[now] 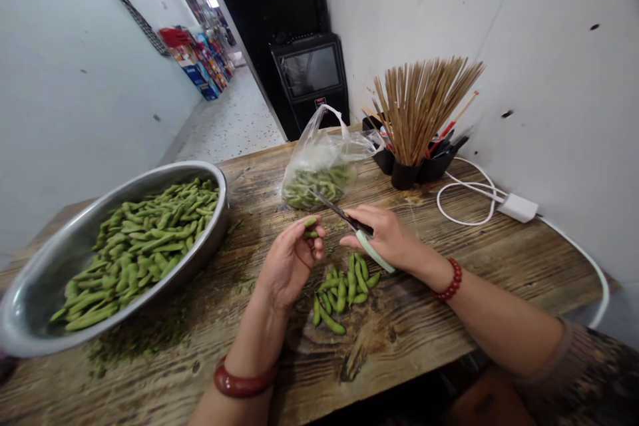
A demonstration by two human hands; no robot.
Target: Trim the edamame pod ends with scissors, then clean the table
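My left hand pinches an edamame pod between thumb and fingers, and a bit of green also shows lower among the fingers. Just to the right, my right hand is closed around a pair of scissors with pale green on the handle. The dark blades point up and left, toward a clear plastic bag with pods inside. Below and between my hands lies a small pile of edamame pods on the wooden table. Part of the scissors' handle is hidden by my right hand.
A large metal basin heaped with edamame stands at left, with green trimmings beside it. Behind my right hand, wooden skewers fill a black holder. A white cable and adapter lie at right, near the wall.
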